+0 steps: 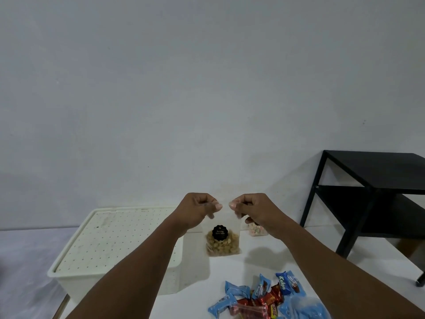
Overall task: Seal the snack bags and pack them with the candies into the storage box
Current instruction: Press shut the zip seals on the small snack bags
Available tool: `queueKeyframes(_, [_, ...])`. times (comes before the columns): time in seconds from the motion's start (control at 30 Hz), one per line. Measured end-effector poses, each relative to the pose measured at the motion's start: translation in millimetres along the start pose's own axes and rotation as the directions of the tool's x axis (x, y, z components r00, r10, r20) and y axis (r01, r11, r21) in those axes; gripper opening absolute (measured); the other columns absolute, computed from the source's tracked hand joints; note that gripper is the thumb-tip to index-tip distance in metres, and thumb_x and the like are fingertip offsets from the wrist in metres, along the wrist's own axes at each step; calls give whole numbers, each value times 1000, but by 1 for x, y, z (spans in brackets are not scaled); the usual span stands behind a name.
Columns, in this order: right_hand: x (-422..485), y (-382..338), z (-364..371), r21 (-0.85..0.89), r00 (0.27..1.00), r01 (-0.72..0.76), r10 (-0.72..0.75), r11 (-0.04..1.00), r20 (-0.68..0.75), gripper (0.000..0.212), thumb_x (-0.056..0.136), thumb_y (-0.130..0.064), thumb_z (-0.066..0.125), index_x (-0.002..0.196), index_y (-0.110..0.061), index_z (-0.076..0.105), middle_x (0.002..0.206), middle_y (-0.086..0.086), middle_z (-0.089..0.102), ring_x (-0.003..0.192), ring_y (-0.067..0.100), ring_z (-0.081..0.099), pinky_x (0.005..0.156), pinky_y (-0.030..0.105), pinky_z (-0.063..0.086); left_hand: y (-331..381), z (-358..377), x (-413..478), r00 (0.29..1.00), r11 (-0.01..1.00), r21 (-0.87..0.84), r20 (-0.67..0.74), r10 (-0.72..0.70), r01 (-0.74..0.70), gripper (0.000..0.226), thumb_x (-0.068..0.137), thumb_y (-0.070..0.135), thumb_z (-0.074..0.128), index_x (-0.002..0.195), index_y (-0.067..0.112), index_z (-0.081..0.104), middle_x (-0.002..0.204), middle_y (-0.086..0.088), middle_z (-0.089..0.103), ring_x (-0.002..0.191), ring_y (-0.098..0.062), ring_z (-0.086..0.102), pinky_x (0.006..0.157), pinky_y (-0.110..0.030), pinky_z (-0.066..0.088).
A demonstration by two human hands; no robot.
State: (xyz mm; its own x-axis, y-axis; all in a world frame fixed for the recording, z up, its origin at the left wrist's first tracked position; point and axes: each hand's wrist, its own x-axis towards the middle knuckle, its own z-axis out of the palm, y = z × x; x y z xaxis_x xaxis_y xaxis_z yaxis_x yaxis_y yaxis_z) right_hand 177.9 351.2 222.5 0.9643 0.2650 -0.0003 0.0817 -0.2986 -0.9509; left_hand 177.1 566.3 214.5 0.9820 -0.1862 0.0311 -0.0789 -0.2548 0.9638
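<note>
A clear plastic snack bag of pale roasted nuts (222, 240) hangs at lower centre of the frame, its round black sticker (220, 233) lettered in gold, seemingly "Kacang Koro Asin". Both hands pinch its top edge: the left hand (198, 209) and the right hand (251, 209) each have thumb and fingers pressed together on the plastic, the nuts hanging below. At lower right lie blue and red wrapped candies (264, 298), one reading "Kalpa". The lidded white perforated storage box (115, 245) sits lower left.
</note>
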Motion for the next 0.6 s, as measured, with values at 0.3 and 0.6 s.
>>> queueKeyframes(0.3, [5, 3, -1, -51, 993, 32, -38, 998, -115, 12, 92, -25, 66, 86, -15, 71, 70, 1, 66, 60, 8, 55, 61, 23, 45, -8, 2, 1, 999, 993, -109, -9, -53, 52, 21, 84, 24, 77, 95, 6, 74, 91, -10, 76, 84, -18, 75, 76, -30, 50])
queueKeyframes(0.6, [6, 8, 7, -18, 995, 44, -45, 999, -84, 19, 87, -34, 72, 81, -16, 71, 74, 0, 65, 69, 12, 59, 67, 30, 47, -9, 1, 0, 1000, 990, -141, 0, -15, 15, 16, 84, 18, 78, 87, 3, 72, 89, -19, 76, 82, -22, 74, 79, -34, 53])
